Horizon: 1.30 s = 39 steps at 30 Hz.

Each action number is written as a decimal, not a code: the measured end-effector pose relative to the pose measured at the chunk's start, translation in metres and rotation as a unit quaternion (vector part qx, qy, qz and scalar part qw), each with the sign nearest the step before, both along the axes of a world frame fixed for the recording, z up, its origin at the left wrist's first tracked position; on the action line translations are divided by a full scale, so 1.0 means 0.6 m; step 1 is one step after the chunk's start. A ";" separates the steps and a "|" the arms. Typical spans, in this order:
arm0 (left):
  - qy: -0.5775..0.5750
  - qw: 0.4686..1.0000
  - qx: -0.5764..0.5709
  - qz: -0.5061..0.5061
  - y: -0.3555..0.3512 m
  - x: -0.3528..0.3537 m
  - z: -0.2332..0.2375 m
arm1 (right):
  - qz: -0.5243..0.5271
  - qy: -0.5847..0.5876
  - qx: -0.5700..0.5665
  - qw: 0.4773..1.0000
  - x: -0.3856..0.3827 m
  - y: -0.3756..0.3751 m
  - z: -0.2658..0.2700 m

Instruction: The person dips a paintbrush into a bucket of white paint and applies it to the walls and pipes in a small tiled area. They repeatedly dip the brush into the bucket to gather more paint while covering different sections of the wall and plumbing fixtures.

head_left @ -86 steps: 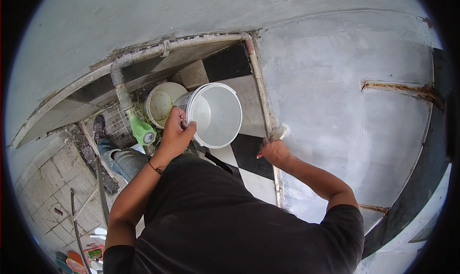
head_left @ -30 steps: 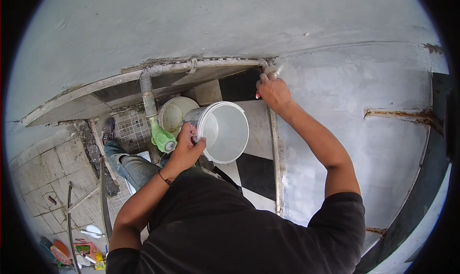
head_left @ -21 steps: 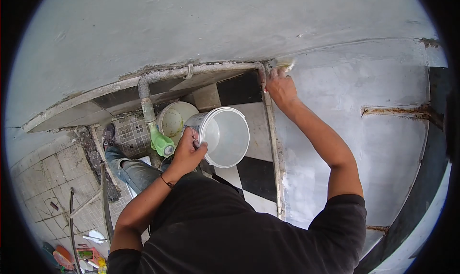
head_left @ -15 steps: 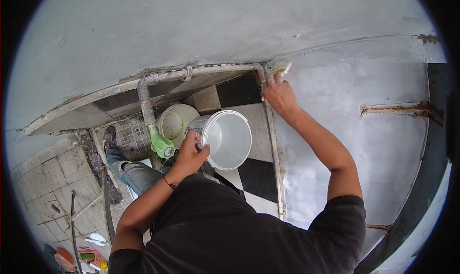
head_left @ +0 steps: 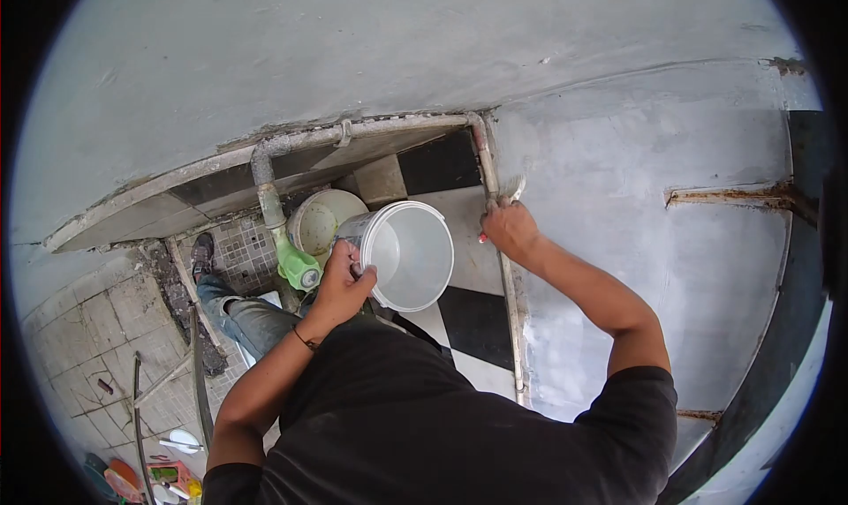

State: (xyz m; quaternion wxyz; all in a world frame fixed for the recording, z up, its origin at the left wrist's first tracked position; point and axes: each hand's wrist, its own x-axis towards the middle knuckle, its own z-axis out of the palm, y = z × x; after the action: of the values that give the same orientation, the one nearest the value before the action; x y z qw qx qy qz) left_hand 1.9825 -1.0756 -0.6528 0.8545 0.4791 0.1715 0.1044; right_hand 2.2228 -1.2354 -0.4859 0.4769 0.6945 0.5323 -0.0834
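Note:
My left hand (head_left: pixel 342 282) grips the rim of a white plastic bucket (head_left: pixel 408 256), tilted so its inside faces me. My right hand (head_left: pixel 510 229) holds a paintbrush (head_left: pixel 511 189) with a red-tipped handle; its bristles touch the grey painted wall (head_left: pixel 654 187) just right of a vertical pipe (head_left: pixel 499 249). I look straight down over my black shirt from high up.
A grey pipe (head_left: pixel 353 134) runs along the wall edge and bends down. Far below are a cream bucket (head_left: pixel 320 221), a green bottle (head_left: pixel 299 267), black-and-white floor tiles (head_left: pixel 468 315), and a rusty bracket (head_left: pixel 733 194) on the wall. Small items lie on the tiled floor (head_left: pixel 141 478) at lower left.
My right hand has drawn the brush down along the wall beside the vertical pipe, from the top corner to mid-height. The bucket stays held in my left hand.

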 end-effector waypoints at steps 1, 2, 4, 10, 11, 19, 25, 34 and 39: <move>0.004 1.000 0.004 -0.004 0.002 0.001 0.002 | -0.002 0.010 0.019 1.000 -0.008 0.007 0.009; 0.002 1.000 0.007 -0.004 0.003 0.001 0.006 | -0.003 0.009 0.022 1.000 -0.011 0.024 0.016; 0.007 1.000 0.025 -0.003 0.004 0.005 0.014 | -0.007 0.000 0.089 0.996 -0.001 0.071 0.018; 0.003 1.000 0.025 -0.007 -0.001 -0.002 0.007 | 0.061 -0.019 0.222 0.973 0.093 0.128 -0.024; 0.000 0.999 0.029 -0.017 0.000 -0.003 0.011 | 0.052 -0.025 0.226 0.972 0.096 0.112 -0.032; 0.003 0.998 0.038 -0.045 0.010 0.008 0.041 | 0.020 -0.068 0.176 0.982 -0.023 -0.087 -0.061; -0.006 0.997 0.013 -0.069 -0.007 0.027 0.053 | -0.060 -0.025 0.155 0.986 -0.142 -0.204 -0.012; -0.004 0.991 0.025 -0.129 -0.001 0.051 0.084 | -0.257 0.000 0.316 0.913 -0.242 -0.232 0.013; 0.007 0.982 0.065 -0.175 0.005 0.081 0.132 | -0.173 -0.085 0.484 0.854 -0.225 -0.270 -0.052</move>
State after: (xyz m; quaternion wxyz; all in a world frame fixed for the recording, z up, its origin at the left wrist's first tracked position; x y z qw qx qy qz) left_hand 2.0309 -1.0728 -0.5736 0.8252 0.5571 0.0840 -0.0391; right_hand 2.0877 -1.3975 -0.5169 0.1021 0.9226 0.3344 0.1628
